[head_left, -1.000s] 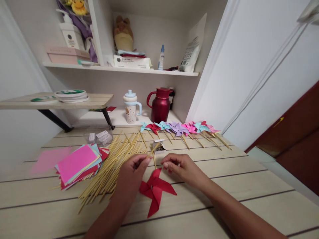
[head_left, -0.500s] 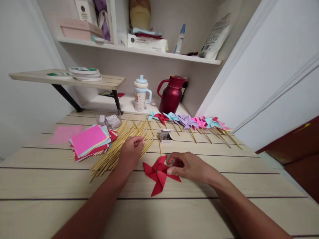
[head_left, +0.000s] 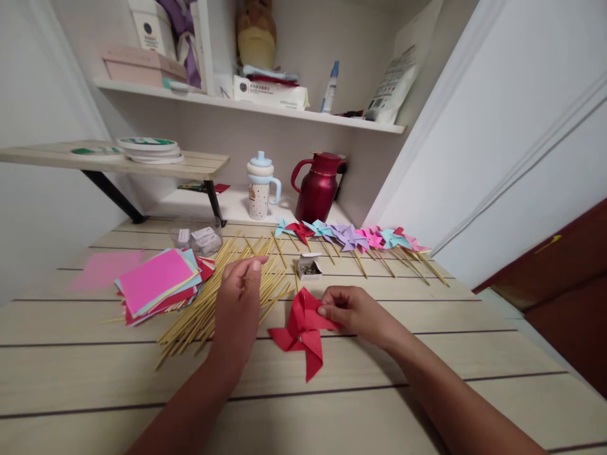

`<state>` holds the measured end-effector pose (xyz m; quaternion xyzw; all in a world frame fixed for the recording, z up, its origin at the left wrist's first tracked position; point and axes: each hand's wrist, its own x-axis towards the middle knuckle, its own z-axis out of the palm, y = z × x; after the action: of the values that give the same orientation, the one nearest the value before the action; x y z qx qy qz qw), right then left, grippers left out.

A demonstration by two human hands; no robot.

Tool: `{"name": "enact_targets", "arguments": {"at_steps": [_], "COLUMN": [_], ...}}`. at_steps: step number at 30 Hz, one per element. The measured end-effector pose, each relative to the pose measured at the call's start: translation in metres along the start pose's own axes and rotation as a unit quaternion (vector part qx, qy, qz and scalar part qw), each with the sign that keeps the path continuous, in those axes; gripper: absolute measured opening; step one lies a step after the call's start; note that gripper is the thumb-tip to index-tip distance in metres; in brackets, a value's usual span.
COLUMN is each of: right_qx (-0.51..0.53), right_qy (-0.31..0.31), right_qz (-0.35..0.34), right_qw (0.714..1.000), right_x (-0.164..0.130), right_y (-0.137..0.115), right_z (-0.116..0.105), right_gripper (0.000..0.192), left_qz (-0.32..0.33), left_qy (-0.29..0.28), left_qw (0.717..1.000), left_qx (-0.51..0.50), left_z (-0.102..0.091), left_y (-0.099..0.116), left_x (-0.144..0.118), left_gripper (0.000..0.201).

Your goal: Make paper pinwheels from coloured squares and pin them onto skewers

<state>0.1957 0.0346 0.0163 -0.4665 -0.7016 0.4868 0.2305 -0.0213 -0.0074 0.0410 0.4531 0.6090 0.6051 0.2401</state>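
A red paper pinwheel (head_left: 303,325) with a small pin at its centre lies in front of me, its stick pointing away from me. My right hand (head_left: 353,313) pinches one of its blades between thumb and fingers. Over the pile of thin wooden sticks (head_left: 199,319) is my left hand (head_left: 239,300), its thumb against the curled fingers and the index finger pointing right. What that hand holds, if anything, I cannot make out. Just beyond the pinwheel stands an opened small white box (head_left: 310,270) of metal pins.
Coloured paper squares (head_left: 159,278) are stacked at left, with small boxes in a clear bag (head_left: 203,239) behind. Several pinwheels (head_left: 348,237) lie in a row at the back right. A red jug (head_left: 318,189) and a lidded cup (head_left: 259,196) stand behind, near a raised wooden stand (head_left: 199,163).
My right fingers have closed on a blade, and the pinwheel has turned and lifted slightly. My left thumb and fingers have come together over the sticks. The view has shifted a little.
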Motion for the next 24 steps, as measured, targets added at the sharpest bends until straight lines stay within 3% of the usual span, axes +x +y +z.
{"name": "enact_targets", "arguments": {"at_steps": [6, 12, 18, 24], "right_qx": [0.116, 0.283, 0.396, 0.401], "right_qy": [0.071, 0.115, 0.108, 0.088], "right_qz": [-0.026, -0.043, -0.053, -0.045], "right_qw": [0.990, 0.951, 0.910, 0.911], "right_x": [0.004, 0.003, 0.001, 0.001], "right_y": [-0.002, -0.011, -0.014, -0.016], "right_z": [-0.005, -0.004, -0.001, 0.003], "right_gripper": [0.036, 0.032, 0.031, 0.031], "left_qz": [-0.111, -0.254, -0.301, -0.263], "left_qy": [-0.028, -0.052, -0.114, -0.214], "left_qw": [0.989, 0.949, 0.921, 0.906], "left_qx": [-0.094, -0.179, -0.221, -0.254], "left_z": [0.005, 0.010, 0.025, 0.033], "left_y": [-0.005, -0.015, -0.019, -0.017], "left_x": [-0.005, -0.011, -0.012, -0.015], "left_gripper": [0.034, 0.032, 0.041, 0.048]}}
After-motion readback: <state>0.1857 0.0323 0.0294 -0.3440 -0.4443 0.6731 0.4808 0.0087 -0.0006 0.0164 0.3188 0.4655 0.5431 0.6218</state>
